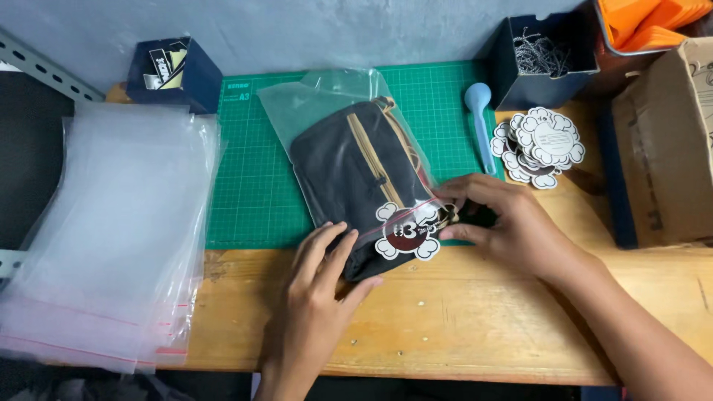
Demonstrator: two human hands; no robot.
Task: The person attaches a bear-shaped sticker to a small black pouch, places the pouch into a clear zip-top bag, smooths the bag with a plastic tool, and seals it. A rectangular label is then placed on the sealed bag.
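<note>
Head view: our left hand (319, 286) lies flat, fingers spread, pressing the pouch (349, 174) at its 6 o'clock end, mid-mat (252, 186). Our right hand (505, 219) pinches the bag (319, 96) mouth beside the tag (408, 232), at 4 o'clock. We'd judge steady holding keeps the seal straight.

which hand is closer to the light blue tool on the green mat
Right. The right hand lies just below the light blue tool; the left hand is far lower-left of it.

Stack of clear plastic zip bags (104, 238) at left; green cutting mat (252, 178) centre, light blue plastic tool (481, 122) and pile of white cloud-shaped tags (541, 145) upper right.
</note>
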